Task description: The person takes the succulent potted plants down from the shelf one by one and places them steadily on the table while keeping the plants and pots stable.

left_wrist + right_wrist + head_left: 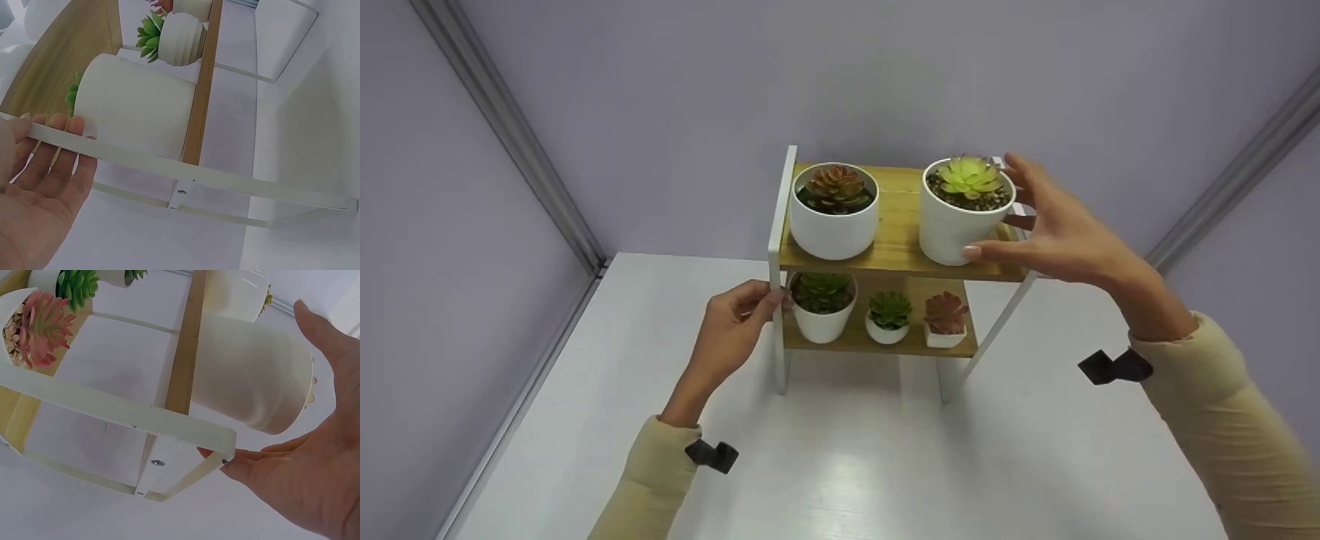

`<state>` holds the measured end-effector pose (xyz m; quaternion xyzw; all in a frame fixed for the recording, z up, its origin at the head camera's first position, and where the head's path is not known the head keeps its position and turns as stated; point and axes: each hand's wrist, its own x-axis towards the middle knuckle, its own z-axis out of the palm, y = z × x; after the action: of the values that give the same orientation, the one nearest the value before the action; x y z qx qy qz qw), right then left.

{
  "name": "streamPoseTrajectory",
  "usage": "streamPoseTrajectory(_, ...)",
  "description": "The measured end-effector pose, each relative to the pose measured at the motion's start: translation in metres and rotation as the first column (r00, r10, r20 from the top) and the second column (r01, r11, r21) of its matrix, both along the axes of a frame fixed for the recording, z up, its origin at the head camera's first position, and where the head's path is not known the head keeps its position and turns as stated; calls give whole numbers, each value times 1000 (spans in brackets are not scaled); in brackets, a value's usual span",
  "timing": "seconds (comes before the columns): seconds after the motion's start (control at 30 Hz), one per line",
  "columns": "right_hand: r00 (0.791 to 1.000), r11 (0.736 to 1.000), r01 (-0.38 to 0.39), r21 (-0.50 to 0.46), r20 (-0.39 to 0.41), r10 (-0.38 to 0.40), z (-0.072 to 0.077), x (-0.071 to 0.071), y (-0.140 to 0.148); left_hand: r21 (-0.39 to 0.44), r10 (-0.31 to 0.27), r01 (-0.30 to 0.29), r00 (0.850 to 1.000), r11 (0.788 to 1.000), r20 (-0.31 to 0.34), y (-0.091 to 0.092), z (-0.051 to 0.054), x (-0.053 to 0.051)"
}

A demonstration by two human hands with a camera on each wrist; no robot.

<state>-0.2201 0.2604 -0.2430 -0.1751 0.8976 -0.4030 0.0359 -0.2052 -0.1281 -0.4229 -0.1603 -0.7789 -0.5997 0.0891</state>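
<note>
A small two-tier plant stand (896,259) has wooden boards and a white frame. My left hand (731,326) grips its left front upright (140,162), thumb on one side and fingers bent behind, beside the lower board. At the upper board's right end stands a white pot (949,234) with a yellow-green succulent (969,177). Around this pot's right side my right hand (1069,232) is spread, thumb in front and fingers behind. In the right wrist view a gap shows between the thumb (323,329) and the pot (253,374).
A wide white pot (832,234) with a reddish-brown succulent stands upper left. The lower board carries a larger green succulent pot (823,326), a small green one (887,330) and a pink one in a square pot (945,339). Pale walls with metal rails (510,135) surround the white surface.
</note>
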Motion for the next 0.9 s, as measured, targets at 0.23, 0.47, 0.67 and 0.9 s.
streamPoseTrajectory(0.23,997,998,65,-21,39,-64,1,-5,-7,25,-2,2,1000,1000,12,4,-1,-1)
streamPoseTrajectory(0.47,995,995,89,-39,38,-87,-1,-9,-15,24,-10,9,1000,1000,29,5,0,-1)
streamPoseTrajectory(0.67,990,989,138,-62,49,-135,-2,-11,-20,39,-18,17,999,999,33,5,1,-1)
streamPoseTrajectory(0.9,985,986,158,-54,72,-154,0,-14,-22,34,-9,9,1000,999,15,5,0,-1)
